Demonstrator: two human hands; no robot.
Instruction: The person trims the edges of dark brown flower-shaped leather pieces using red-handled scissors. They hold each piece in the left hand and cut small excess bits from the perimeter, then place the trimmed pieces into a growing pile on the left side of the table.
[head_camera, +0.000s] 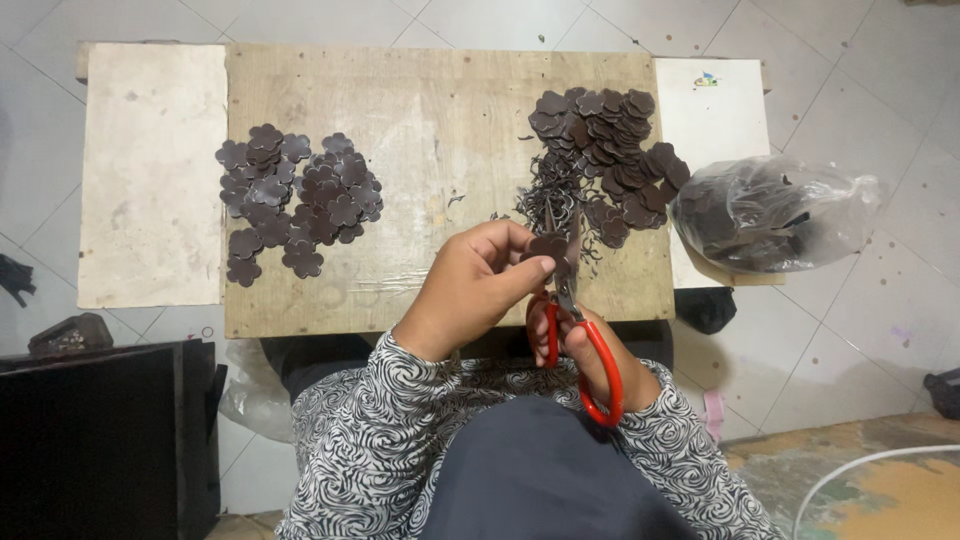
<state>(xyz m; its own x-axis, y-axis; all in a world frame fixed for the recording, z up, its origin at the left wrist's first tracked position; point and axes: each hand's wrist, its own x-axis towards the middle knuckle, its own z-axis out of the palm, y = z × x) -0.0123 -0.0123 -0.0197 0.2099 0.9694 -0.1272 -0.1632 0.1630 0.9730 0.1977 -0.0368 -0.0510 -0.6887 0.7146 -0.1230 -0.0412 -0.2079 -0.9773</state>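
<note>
1. A dark brown flower-shaped piece (549, 246) is sitting pinched in the left hand (480, 285), above the wooden board's (440, 130) near edge.
2. The right hand (590, 350) is gripping red-handled scissors (570, 320), blades pointing up at the piece.
3. Cut flower shapes (295, 200) are lying on the board's left part.

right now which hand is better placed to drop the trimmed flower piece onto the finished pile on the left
Left, probably. The left hand already pinches the dark flower piece and sits nearer the left pile. The right hand is busy gripping the red-handled scissors.

Wooden board (440, 120) w/ brown flower cutouts (300, 195), maybe leather
</note>
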